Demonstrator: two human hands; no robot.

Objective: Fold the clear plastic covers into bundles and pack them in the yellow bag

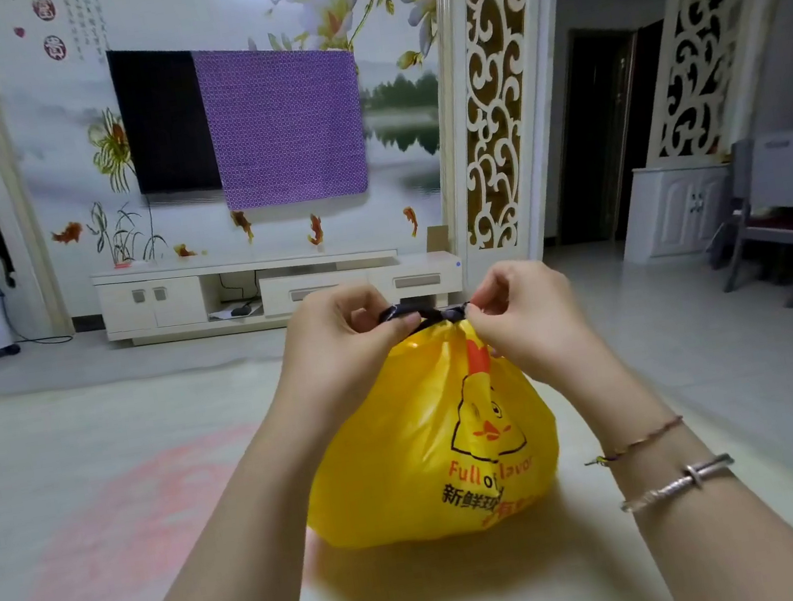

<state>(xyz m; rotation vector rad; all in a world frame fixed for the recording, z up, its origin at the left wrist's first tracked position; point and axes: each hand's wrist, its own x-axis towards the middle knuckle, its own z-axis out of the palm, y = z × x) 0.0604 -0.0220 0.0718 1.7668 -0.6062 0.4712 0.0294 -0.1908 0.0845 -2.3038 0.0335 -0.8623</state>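
both hands pinch the black drawstring: left hand (pixel 337 329) & right hand (pixel 513 306) at opposite ends, prob. cinching the yellow bag (pixel 407 453) shut; bag sits mid-floor (pixel 97 448), covers not visible.

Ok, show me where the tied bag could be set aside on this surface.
Bare surface lies left of the yellow bag, over the pink patch, and right of the right hand, toward the chair. Crowded only where the left hand and right pinch the black drawstring.

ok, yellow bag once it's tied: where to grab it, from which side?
Judging by shape: grip the gathered neck of the yellow bag just below the black drawstring, from above. The body is bulging and slick; the neck is narrow and upright. Left hand and right hand pinch the drawstring there.
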